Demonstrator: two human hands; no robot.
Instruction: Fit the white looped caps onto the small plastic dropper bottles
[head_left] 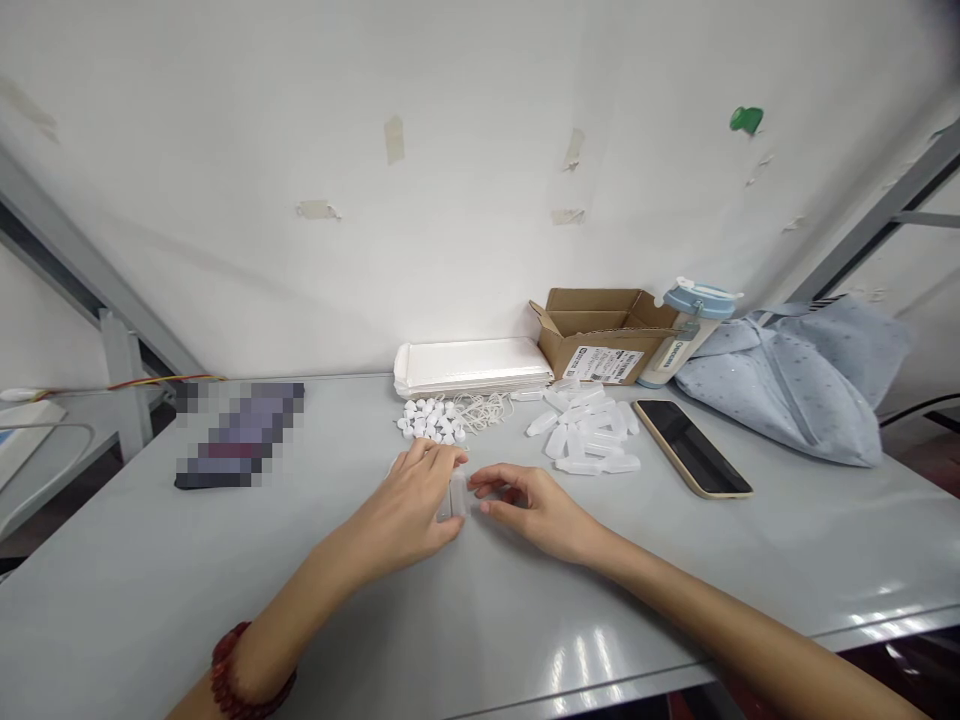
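Observation:
My left hand (416, 505) rests on the grey table (150, 580) with its fingers closed round a small clear plastic tube (454, 497), held upright near the fingertips. My right hand (536, 508) sits just right of it, fingers curled in a pinch that touches the tube's side. What the pinch holds, if anything, is too small to make out. Behind my hands lie a cluster of small white caps (431, 420), a tangle of thin white strings (484, 408) and a pile of clear tubes (589, 430).
A stack of white trays (472, 367) and an open cardboard box (600, 335) stand against the wall. A blue-lidded bottle (686, 335), a phone (694, 447) and a light blue bag (802, 375) are at the right. A dark blurred object (240, 435) lies left.

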